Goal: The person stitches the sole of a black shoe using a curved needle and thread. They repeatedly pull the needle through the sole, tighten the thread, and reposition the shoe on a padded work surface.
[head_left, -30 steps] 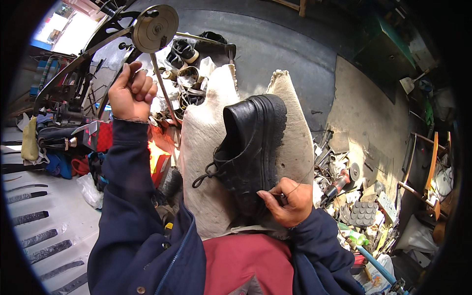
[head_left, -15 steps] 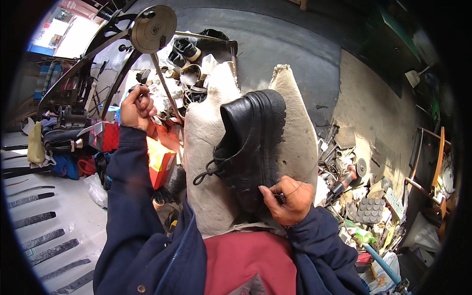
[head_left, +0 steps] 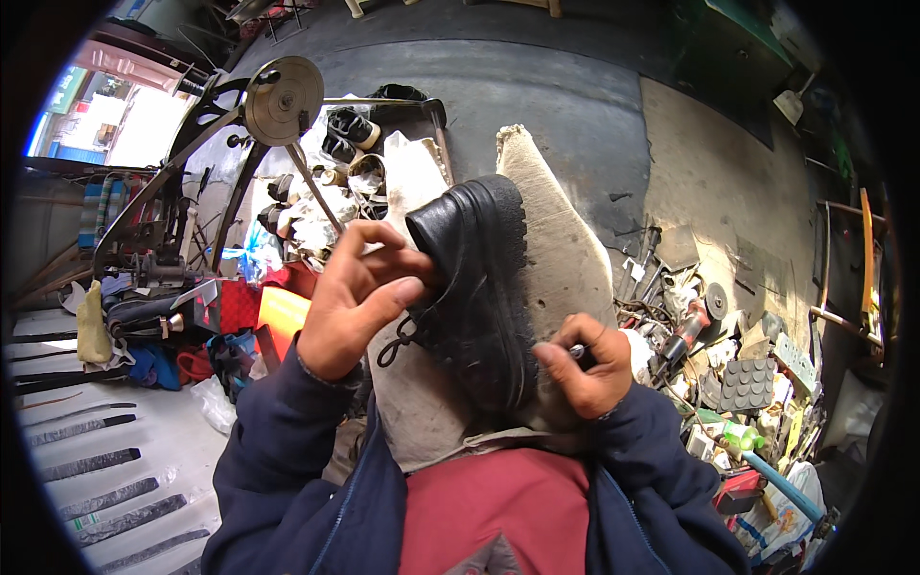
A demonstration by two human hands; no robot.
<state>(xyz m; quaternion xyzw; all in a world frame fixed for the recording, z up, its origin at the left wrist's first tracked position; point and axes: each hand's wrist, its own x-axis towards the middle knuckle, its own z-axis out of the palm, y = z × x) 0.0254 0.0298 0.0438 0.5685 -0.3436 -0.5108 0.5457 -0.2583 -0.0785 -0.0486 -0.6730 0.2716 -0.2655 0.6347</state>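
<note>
A black leather shoe (head_left: 484, 297) lies on its side across a pale, worn cloth (head_left: 565, 235) on my lap, its thick ridged sole turned to the right. My left hand (head_left: 356, 302) is at the shoe's opening, thumb and fingers apart, with some fingertips hidden at or inside the edge. From the shoe's left side hangs a tied black lace loop (head_left: 395, 343). Just right of the sole near the toe, my right hand (head_left: 592, 369) is closed around a small dark thing with a shiny end, too covered to name.
A metal machine with a round wheel (head_left: 285, 100) stands front left, near a pile of shoes (head_left: 350, 129). Black strips (head_left: 91, 470) lie on a pale surface at the left. On the right are heaped scraps and tools, including a red-and-black grinder (head_left: 688, 328).
My left hand has come from far left, where it pulled a thin thread, to the shoe's opening, and its fingers have spread. My right hand has shifted slightly away from the sole.
</note>
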